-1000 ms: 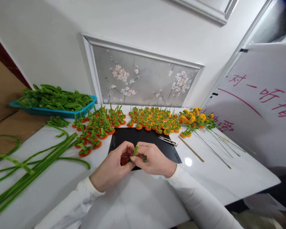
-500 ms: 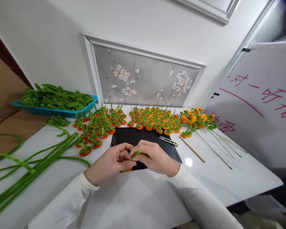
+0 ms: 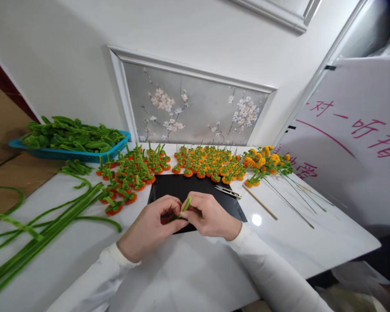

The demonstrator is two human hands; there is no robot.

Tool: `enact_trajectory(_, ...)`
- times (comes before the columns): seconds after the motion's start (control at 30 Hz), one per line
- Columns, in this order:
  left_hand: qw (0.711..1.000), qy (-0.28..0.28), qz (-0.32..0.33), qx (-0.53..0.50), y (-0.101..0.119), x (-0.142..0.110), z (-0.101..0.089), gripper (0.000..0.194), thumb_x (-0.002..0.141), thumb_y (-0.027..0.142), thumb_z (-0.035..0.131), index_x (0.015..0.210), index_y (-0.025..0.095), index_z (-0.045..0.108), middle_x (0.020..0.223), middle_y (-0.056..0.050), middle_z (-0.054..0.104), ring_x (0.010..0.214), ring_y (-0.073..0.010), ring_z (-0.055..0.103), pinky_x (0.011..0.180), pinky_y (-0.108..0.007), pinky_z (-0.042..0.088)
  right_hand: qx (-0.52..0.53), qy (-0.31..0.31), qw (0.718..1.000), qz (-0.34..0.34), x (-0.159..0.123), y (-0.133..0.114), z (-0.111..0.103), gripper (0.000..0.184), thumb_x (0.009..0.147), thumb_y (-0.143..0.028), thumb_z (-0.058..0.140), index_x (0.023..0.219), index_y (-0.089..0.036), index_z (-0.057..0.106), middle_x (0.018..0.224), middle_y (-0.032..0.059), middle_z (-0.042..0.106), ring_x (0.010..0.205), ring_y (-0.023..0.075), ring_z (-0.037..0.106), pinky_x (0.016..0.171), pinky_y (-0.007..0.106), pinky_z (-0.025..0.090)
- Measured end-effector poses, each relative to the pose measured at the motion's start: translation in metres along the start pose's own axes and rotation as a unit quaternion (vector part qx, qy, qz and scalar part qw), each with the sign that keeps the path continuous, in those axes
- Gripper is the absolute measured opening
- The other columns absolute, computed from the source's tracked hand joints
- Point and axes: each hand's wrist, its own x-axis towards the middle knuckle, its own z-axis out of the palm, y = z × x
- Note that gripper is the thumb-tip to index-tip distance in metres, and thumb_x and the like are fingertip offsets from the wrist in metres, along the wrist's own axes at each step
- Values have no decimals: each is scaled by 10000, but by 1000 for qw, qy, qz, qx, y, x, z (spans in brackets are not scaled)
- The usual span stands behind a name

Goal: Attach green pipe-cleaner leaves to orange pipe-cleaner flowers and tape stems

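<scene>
Both hands meet over the front edge of a black mat (image 3: 169,185). Between the thumb and fingers of my right hand (image 3: 212,216) is a short piece of green pipe cleaner (image 3: 187,203), its end sticking up. My left hand (image 3: 151,224) is closed in a pinch beside it, fingertips touching the right ones. Some green shows between the left fingers, but most of what they hold is hidden. Thread snips (image 3: 227,191) lie on the mat beyond my right hand. Orange pipe-cleaner flower heads (image 3: 130,198) with green stems stand to the left of the mat.
Yellow-orange flower heads (image 3: 214,167) line the back, with finished stemmed flowers (image 3: 266,160) at right. A wooden stick (image 3: 260,202) lies right of the mat. Long green pipe cleaners (image 3: 55,232) cover the left side. A blue basket (image 3: 117,150) holds green leaves (image 3: 74,134).
The orange flower part seen under my left hand is now hidden. The green piece points more upright in my right fingers. My left hand has turned slightly, and the view has shifted a little.
</scene>
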Motion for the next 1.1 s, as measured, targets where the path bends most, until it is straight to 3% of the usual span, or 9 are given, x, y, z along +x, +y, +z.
enact_trajectory(0.1,999,9,-2,48,-4,1,1,98,722,243,566,655,171,570,878,-38,570,750,-156,549,664,-260,464,-18,-5,1000,3,0,1,2,81,844,-152,484,791,-162,545,791,29,536,694,112,511,627,215,404)
enact_trajectory(0.2,999,-3,-34,23,-3,2,-3,96,691,232,579,620,168,574,884,-47,585,752,-166,560,663,-263,464,-39,-10,999,0,-1,2,3,97,861,-162,472,813,-168,555,837,35,548,727,112,530,659,215,423)
enact_trajectory(0.43,980,-122,-109,-110,3,0,-15,94,697,228,613,637,161,587,659,15,564,597,-112,481,579,-229,393,-21,-46,997,-57,-4,4,-5,187,897,-175,416,891,-187,602,907,48,565,813,116,551,715,218,441)
enact_trajectory(0.63,948,-203,-156,-188,2,-3,-21,162,724,295,626,747,136,601,692,-15,590,594,-111,497,571,-238,390,-12,-55,996,-76,-4,1,-8,190,871,-124,419,889,-185,599,935,45,570,817,112,554,713,209,432)
enact_trajectory(0.8,973,-119,-96,-175,0,1,-14,283,658,215,687,886,182,522,772,10,584,702,-132,550,636,-261,448,-52,-36,997,-50,-1,-3,-3,113,854,-159,463,838,-167,575,841,34,569,736,114,541,658,208,414)
enact_trajectory(0.97,987,-71,-119,-85,2,3,-6,264,629,162,670,846,183,521,574,75,534,545,-101,522,552,-231,434,-61,-61,996,-31,1,-2,-2,100,864,-179,484,813,-163,568,836,20,560,743,106,537,676,196,400)
enact_trajectory(1.1,988,-36,-121,-90,2,3,-4,346,611,158,679,914,188,515,538,103,495,531,-96,514,547,-224,438,-39,-65,997,-32,2,-1,-5,87,871,-154,484,818,-162,553,832,9,544,765,91,527,694,178,384)
